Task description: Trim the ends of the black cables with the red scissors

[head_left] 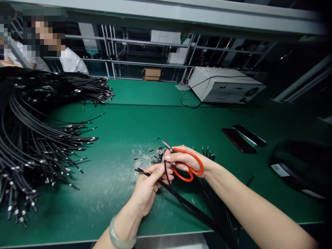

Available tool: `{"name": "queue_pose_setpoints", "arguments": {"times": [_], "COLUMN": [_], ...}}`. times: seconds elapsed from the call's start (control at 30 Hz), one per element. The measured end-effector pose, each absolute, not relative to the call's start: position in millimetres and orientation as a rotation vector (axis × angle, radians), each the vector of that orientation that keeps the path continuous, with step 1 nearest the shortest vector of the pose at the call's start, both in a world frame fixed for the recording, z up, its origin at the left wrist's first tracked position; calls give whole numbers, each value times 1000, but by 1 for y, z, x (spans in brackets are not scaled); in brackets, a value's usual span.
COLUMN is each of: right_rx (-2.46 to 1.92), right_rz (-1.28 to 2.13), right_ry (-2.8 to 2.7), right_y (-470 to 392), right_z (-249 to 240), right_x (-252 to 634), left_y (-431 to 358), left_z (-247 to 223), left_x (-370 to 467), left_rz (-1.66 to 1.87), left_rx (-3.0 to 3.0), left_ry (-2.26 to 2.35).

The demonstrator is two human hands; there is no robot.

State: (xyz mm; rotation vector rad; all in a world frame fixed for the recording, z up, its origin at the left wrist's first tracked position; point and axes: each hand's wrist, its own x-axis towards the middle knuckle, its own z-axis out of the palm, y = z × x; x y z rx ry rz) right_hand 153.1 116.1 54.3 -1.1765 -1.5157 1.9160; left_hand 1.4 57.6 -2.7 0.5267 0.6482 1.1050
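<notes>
My left hand (149, 185) is closed around a few black cables (183, 200), whose ends stick out past the thumb at its left. Orange-handled scissors (201, 165) rest in my right hand (185, 160), their metal tips pointing up and left. The fingertips of that hand also pinch one cable close to its end, beside the left fingers. Short black cut pieces (158, 158) and pale thin scraps (111, 183) lie on the green table (124, 121) around and left of the hands. More black cables run under my right forearm toward the front edge.
Large bundles of black cables (33, 128) cover the left side. A white box-shaped device (228, 86) stands at the back right. Two phones (240, 140) and a dark object with a white label (280, 170) lie at the right. People in striped shirts (74, 61) are behind, at the left.
</notes>
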Motion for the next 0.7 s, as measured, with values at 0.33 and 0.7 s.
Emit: {"name": "queue_pose_setpoints", "arguments": {"times": [0.33,0.7], "right_rx": [-1379,-1262], "right_rz": [1470,-719], "right_ry": [-2015,-2756], "right_y": [111,79], "right_z": [57,55], "right_x": [157,163], "left_y": [58,61], "left_z": [-6,-11], "left_x": [0,5], "left_rz": [1059,1113], "left_rx": [582,591], "left_ry": [676,855]}}
